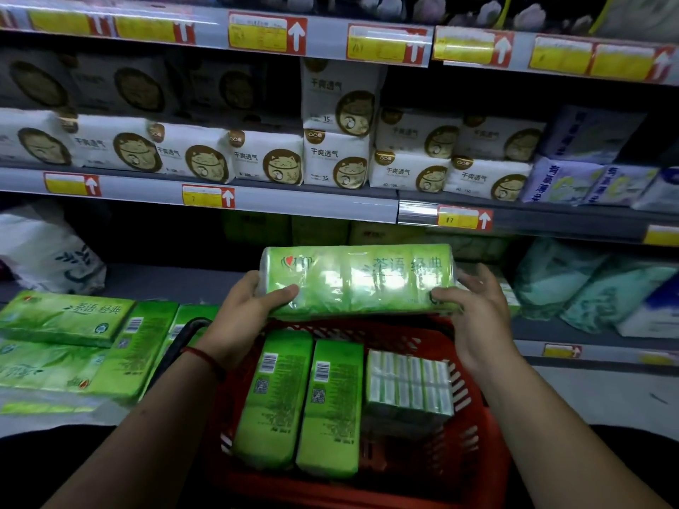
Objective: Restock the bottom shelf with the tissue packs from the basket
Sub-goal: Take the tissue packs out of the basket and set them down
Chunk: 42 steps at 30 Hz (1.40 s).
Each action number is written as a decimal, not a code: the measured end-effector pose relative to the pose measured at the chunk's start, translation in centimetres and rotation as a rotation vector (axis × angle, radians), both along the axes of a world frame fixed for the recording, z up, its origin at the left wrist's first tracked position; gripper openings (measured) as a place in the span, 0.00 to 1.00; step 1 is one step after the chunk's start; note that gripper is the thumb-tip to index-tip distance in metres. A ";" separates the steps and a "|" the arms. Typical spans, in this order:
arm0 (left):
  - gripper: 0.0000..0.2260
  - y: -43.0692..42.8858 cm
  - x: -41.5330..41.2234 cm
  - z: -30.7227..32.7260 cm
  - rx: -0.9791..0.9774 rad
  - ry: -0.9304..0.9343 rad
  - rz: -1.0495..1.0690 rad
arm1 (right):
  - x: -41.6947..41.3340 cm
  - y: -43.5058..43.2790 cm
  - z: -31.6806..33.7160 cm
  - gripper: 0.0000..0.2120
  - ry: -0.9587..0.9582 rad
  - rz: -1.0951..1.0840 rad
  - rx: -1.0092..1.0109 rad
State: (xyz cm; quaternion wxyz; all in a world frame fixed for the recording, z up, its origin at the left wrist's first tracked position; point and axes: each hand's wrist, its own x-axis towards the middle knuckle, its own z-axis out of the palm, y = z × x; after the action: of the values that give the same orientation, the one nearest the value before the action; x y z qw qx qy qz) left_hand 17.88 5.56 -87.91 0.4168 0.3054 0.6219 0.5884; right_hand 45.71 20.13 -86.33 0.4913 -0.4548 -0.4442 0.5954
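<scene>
Left hand point(240, 319), right hand point(477, 317) grip a glossy, seemingly plastic tissue pack point(356, 282).

I see the green tissue pack point(358, 279) wrapped in smooth, glossy plastic film showing glare. The basket point(492, 446) is red slotted plastic, matt. The shelf edge strip point(294, 207) looks smooth, grey, lightly glossy.

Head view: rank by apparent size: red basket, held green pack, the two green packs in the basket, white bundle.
1. red basket
2. held green pack
3. left basket pack and right basket pack: alike, tied
4. white bundle
</scene>
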 end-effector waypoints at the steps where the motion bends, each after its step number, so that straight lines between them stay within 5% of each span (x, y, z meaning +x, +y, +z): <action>1: 0.25 0.1 0.0 -0.2 0.001 0.016 -0.007 | 0.1 0.3 -0.1 0.40 0.018 0.017 -0.027; 6: 0.15 0.7 0.8 -1.7 -0.060 0.270 0.062 | -0.3 -0.4 -1.4 0.17 -0.207 0.125 0.037; 18: 0.17 1.3 0.3 0.6 -0.234 0.614 0.090 | -0.4 0.4 -2.1 0.23 -0.345 0.199 0.085; 25: 0.13 3.6 3.4 2.7 -0.168 0.765 -0.009 | 3.8 2.3 -1.2 0.39 -0.408 0.227 0.147; 42: 0.19 20.4 15.9 -3.9 -0.065 0.523 -0.151 | 17.9 17.8 -2.9 0.44 -0.616 0.049 0.124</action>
State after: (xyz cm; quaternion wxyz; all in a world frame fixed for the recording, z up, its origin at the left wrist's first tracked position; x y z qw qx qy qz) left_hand 33.76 25.93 -91.86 0.2945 0.4791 0.7024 0.4364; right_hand 63.64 37.96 -89.23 0.3460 -0.5722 -0.6184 0.4128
